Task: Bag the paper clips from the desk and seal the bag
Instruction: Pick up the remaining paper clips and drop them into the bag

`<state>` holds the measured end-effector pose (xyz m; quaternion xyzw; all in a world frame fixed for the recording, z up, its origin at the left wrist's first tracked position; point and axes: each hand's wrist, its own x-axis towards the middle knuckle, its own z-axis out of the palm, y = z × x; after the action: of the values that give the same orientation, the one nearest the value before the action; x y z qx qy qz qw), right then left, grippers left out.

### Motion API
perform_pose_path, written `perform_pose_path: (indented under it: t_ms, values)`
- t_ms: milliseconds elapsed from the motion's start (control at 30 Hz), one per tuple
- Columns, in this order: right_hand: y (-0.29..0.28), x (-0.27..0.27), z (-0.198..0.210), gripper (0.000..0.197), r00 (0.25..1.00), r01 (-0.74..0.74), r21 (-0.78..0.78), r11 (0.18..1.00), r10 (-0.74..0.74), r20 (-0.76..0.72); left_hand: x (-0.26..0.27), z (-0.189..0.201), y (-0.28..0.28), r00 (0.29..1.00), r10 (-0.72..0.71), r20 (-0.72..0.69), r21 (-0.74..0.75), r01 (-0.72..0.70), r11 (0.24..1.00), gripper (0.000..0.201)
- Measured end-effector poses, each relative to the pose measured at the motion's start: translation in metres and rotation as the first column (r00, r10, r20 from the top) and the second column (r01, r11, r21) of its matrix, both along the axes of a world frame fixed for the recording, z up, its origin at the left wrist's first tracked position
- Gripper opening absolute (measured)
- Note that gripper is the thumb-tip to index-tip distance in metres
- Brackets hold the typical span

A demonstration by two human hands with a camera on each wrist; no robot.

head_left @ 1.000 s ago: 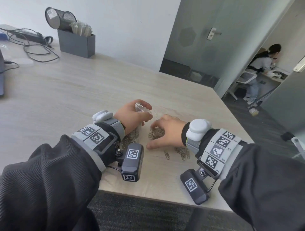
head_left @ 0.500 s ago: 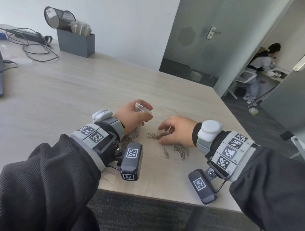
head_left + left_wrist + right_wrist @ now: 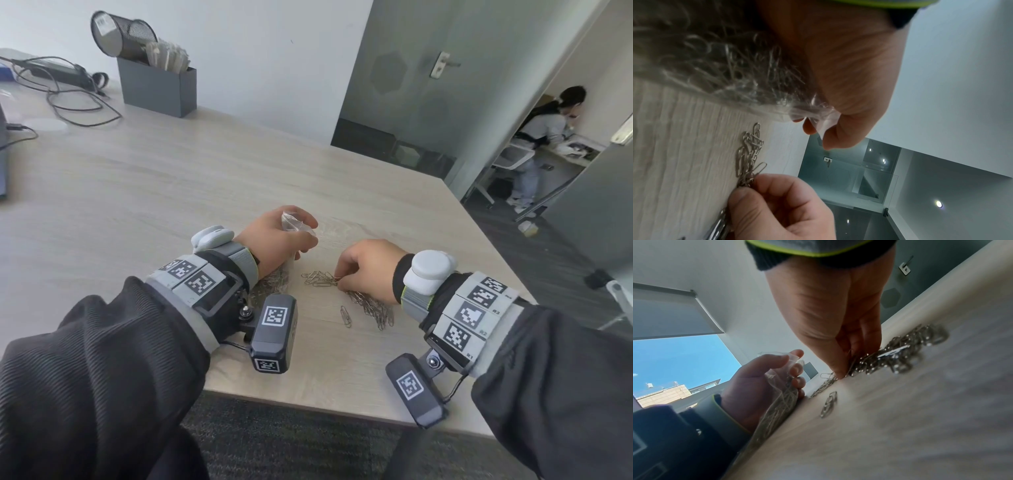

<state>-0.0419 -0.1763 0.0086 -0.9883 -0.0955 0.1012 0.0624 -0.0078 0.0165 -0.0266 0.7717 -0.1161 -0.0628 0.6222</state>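
Paper clips [image 3: 320,279] lie in loose clusters on the desk [image 3: 171,178] near its front edge, between the two hands. Thumb and curled fingers of the right hand [image 3: 368,270] pinch a few clips off the pile. Beside it, the left hand [image 3: 274,240] grips a clear plastic bag [image 3: 783,392], already holding clips, its mouth upward.

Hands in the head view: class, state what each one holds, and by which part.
The left hand grips the clear bag near its open top. The right hand pinches paper clips at the near end of a small bunch on the desk.
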Motion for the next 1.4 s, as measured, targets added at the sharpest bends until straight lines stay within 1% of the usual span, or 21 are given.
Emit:
perform_pose_path:
  t_ms: [133,267,367,500,567,667,767,867,1000,1100,1167,1267,1400]
  values:
    - [-0.004,0.002,-0.002,0.009,1.0,0.028,0.002,1.0,-0.028,-0.004,0.0,0.0,0.0,1.0,-0.017,-0.003,-0.003,0.017,1.0,0.021]
    - [-0.01,0.001,-0.002,0.004,0.999,0.051,0.027,0.998,-0.05,-0.022,0.001,0.0,-0.001,0.999,-0.034,-0.015,0.0,0.034,0.999,0.034]
    - [-0.016,0.001,-0.003,0.013,0.997,0.081,0.065,0.995,-0.081,-0.003,0.001,-0.001,-0.001,0.998,-0.061,-0.007,0.023,0.061,0.998,0.036]
    - [-0.025,0.003,0.003,0.004,0.986,0.154,0.213,0.965,-0.164,0.031,0.0,-0.001,-0.001,0.995,-0.094,0.022,0.073,0.092,0.993,0.035]
    - [-0.026,0.003,0.007,0.007,0.98,0.163,0.297,0.941,-0.189,0.061,-0.002,-0.001,-0.001,0.994,-0.109,0.027,0.105,0.105,0.989,0.04]
    - [-0.02,0.002,0.018,0.008,0.971,0.135,0.423,0.896,-0.205,0.123,-0.003,-0.001,0.0,0.987,-0.158,0.037,0.139,0.152,0.979,0.042]
    - [-0.009,0.001,0.026,0.009,0.964,0.073,0.529,0.846,-0.195,0.18,-0.003,-0.001,-0.001,0.978,-0.202,0.047,0.139,0.193,0.971,0.047]
    - [0.004,0.002,0.031,0.009,0.963,-0.011,0.509,0.861,-0.128,0.236,-0.002,-0.002,-0.002,0.971,-0.23,0.069,0.143,0.218,0.965,0.05]
    - [0.02,0.003,0.031,0.008,0.965,-0.087,0.381,0.921,-0.017,0.262,-0.002,-0.004,-0.003,0.958,-0.275,0.078,0.12,0.265,0.957,0.053]
    - [0.028,0.003,0.029,0.012,0.961,-0.118,0.319,0.94,0.028,0.274,-0.001,-0.005,-0.003,0.953,-0.292,0.085,0.105,0.283,0.953,0.058]
    - [0.031,0.003,0.028,0.014,0.964,-0.114,0.342,0.933,0.021,0.266,-0.001,-0.005,-0.004,0.95,-0.296,0.094,0.099,0.287,0.953,0.061]
    - [0.034,0.001,0.03,0.015,0.968,-0.098,0.418,0.903,-0.01,0.249,-0.001,-0.006,-0.004,0.95,-0.293,0.11,0.099,0.283,0.954,0.064]
    - [0.033,-0.001,0.03,0.016,0.975,-0.093,0.523,0.848,-0.029,0.219,-0.001,-0.006,-0.004,0.953,-0.283,0.107,0.099,0.273,0.957,0.065]
